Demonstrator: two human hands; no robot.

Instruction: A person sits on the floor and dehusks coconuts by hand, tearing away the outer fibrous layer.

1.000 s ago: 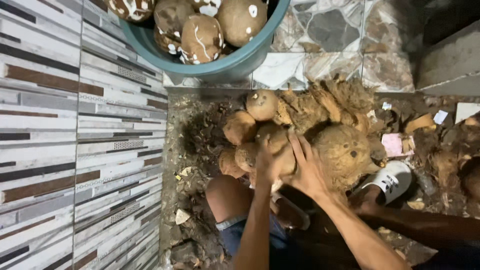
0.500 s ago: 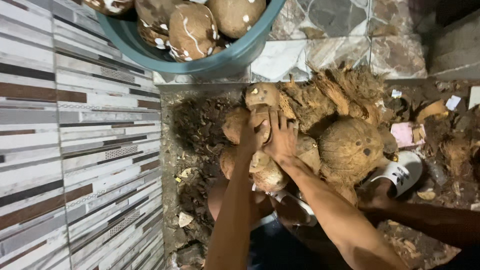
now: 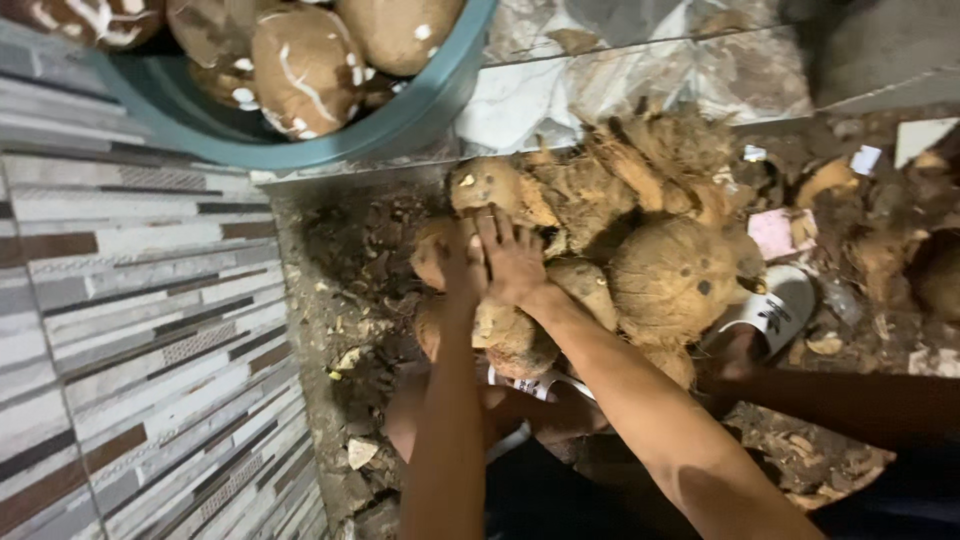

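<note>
Both hands lie side by side on a pile of husked coconuts (image 3: 600, 260) on the floor: the right hand (image 3: 512, 262) open with fingers spread, the left hand (image 3: 460, 268) flat beside it. A teal basin (image 3: 410, 110) of peeled coconuts (image 3: 305, 65) sits beyond.

small pink rectangular packet or wrapper (image 3: 778, 232) lying among husk debris right of the coconut pile, pale whitish scrap, possibly paper or a label (image 3: 866, 159), just above it, white flat rectangular piece (image 3: 925, 138) at the right edge, no signs or screens
</note>
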